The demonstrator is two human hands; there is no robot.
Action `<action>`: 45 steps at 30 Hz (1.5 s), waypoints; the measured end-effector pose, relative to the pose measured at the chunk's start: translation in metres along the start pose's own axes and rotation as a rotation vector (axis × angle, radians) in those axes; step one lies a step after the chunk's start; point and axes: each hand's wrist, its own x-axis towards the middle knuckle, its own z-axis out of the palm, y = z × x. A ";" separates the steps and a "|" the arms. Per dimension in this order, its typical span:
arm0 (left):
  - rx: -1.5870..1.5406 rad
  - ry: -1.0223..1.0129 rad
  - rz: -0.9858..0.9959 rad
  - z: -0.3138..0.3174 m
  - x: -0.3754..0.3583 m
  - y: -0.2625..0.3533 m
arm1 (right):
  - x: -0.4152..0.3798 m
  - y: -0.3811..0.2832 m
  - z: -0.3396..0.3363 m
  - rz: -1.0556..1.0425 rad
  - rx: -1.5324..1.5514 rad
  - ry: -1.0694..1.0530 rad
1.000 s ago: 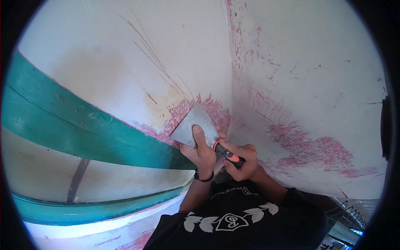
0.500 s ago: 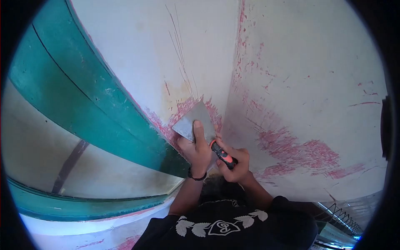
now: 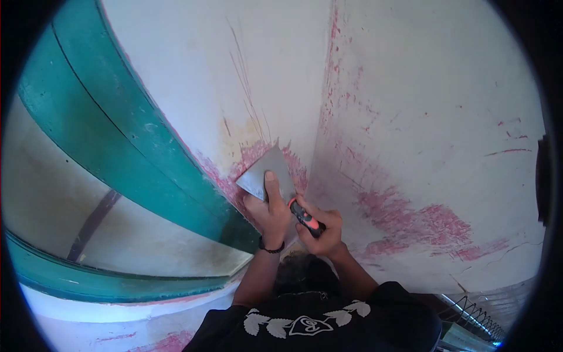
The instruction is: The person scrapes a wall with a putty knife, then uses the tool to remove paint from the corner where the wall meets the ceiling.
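A broad scraper with a grey metal blade (image 3: 282,170) rests against the wall over a patch of scraped red marks (image 3: 254,154). My left hand (image 3: 271,211), with a dark beaded bracelet (image 3: 271,247) at the wrist, grips the blade, its thumb laid flat on the metal. Wrapped round the black and orange handle (image 3: 307,218) is my right hand (image 3: 326,232). The fingers of my left hand behind the blade are hidden. Several thin scratches (image 3: 246,88) run up the white wall (image 3: 182,58) above the blade.
Green trim (image 3: 117,129) curves down the left side, close to my left hand. To the right, past the corner, another wall (image 3: 434,141) carries red scraped patches (image 3: 416,220). Coiled wire (image 3: 475,314) shows at the lower right.
Both hands and the scraper appear slightly further left in the view, and the surroundings have shifted a little too. The grip on the scraper is the same.
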 end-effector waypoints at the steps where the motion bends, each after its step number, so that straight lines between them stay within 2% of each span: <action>1: -0.014 0.010 -0.035 0.001 -0.005 0.002 | -0.005 0.000 0.000 -0.002 -0.001 -0.004; 9: 0.008 0.130 -0.049 0.016 -0.009 0.008 | 0.003 0.010 -0.004 -0.097 0.050 0.008; 12: 0.033 0.106 -0.038 0.021 -0.005 0.015 | 0.012 0.007 -0.013 -0.176 0.080 -0.009; 18: 0.044 0.192 -0.070 0.023 -0.020 0.007 | 0.005 0.009 -0.021 -0.072 0.139 -0.055; 27: -0.103 0.164 -0.187 0.009 -0.019 -0.007 | -0.010 0.014 -0.021 0.021 0.207 -0.146; 33: 0.018 0.214 -0.121 0.011 -0.026 -0.017 | -0.019 0.021 -0.010 -0.009 0.166 -0.098; 36: 0.021 0.217 -0.098 0.014 -0.024 -0.012 | -0.014 0.017 -0.004 -0.088 0.172 -0.025; 39: 0.010 0.218 -0.123 0.013 -0.027 -0.014 | -0.021 0.022 -0.004 0.043 0.199 -0.088; 45: 0.114 0.164 -0.044 0.023 -0.002 -0.006 | 0.001 0.025 -0.001 0.012 0.211 -0.041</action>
